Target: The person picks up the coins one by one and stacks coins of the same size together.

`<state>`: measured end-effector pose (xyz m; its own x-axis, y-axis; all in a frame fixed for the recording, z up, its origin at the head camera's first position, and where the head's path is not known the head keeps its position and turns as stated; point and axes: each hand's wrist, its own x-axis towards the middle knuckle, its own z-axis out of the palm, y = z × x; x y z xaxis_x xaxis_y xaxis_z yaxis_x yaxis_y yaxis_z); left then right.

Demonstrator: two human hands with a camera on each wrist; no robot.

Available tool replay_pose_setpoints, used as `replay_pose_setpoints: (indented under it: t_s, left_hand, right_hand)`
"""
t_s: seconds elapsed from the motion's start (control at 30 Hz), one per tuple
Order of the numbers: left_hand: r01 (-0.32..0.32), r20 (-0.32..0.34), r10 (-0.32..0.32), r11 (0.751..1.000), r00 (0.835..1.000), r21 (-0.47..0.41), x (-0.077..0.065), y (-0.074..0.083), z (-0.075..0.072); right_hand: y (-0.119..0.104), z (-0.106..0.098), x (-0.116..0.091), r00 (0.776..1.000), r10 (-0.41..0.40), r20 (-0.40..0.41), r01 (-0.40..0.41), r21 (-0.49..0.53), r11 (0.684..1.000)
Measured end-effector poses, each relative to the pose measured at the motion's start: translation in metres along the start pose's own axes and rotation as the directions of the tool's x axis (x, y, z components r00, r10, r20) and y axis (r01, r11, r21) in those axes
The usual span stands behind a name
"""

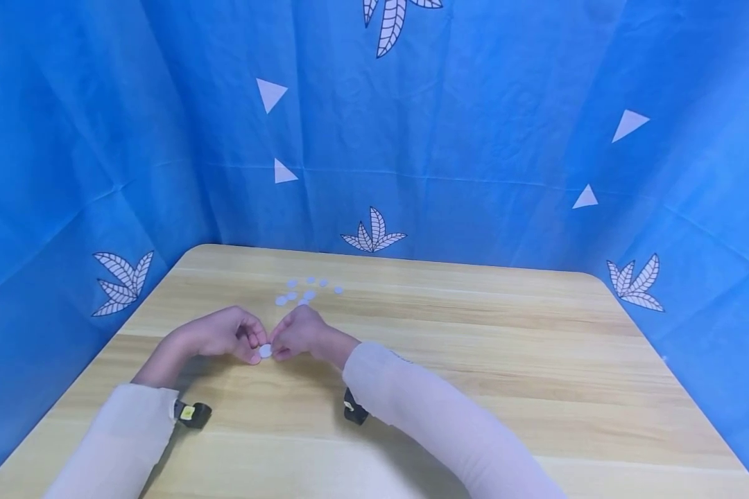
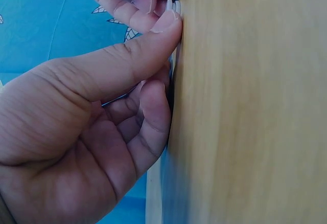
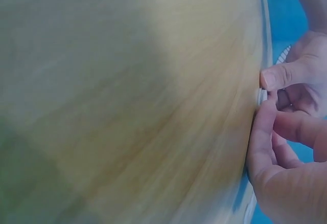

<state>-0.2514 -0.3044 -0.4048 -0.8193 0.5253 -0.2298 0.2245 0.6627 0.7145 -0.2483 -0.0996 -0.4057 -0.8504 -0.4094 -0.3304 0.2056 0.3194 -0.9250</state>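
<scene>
A small stack of thin white round discs (image 1: 265,351) sits on the wooden table, left of the middle. My left hand (image 1: 229,335) holds the stack from its left side, thumb and finger at the edge. From the right side, my right hand (image 1: 298,333) pinches the same stack with thumb and forefinger. Seen edge-on in the left wrist view, the discs (image 2: 174,6) lie one on another, close to the tabletop. In the right wrist view the stack (image 3: 262,96) shows between the two hands' fingertips, partly hidden by them.
Several loose white discs (image 1: 292,296) are scattered on the table (image 1: 474,346) just beyond my hands. A blue curtain (image 1: 474,138) with leaf and triangle prints surrounds the table's back and sides. Black wrist cameras (image 1: 193,414) hang under both sleeves.
</scene>
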Motion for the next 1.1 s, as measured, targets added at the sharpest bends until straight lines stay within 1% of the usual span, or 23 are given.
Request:
replay_pose_setpoints:
  t_s: [0.17, 0.4, 0.77, 0.93, 1.1]
  left_hand:
    - [0.001, 0.006, -0.001, 1.000, 1.000, -0.006, -0.001, -0.002, 0.000]
    - [0.013, 0.000, -0.013, 1.000, 1.000, -0.003, -0.002, 0.001, 0.000]
    - [0.005, 0.000, -0.005, 1.000, 1.000, 0.003, -0.002, 0.000, 0.000]
    - [0.000, -0.001, 0.000, 1.000, 1.000, -0.002, -0.001, -0.002, 0.000]
    - [0.004, -0.003, -0.004, 1.000, 1.000, -0.007, -0.001, -0.001, 0.000]
  right_hand:
    - [-0.002, 0.002, -0.002, 1.000, 0.007, -0.005, -0.007, 0.016, 1.000]
    - [-0.002, 0.002, -0.001, 1.000, 0.014, 0.004, -0.014, 0.019, 1.000]
    - [0.000, -0.002, 0.002, 1.000, 0.015, 0.027, -0.017, 0.044, 0.999]
    - [0.001, -0.005, 0.003, 0.998, 0.005, 0.057, -0.008, 0.056, 0.998]
    - [0.002, -0.014, 0.004, 0.995, -0.004, 0.099, -0.002, 0.065, 0.998]
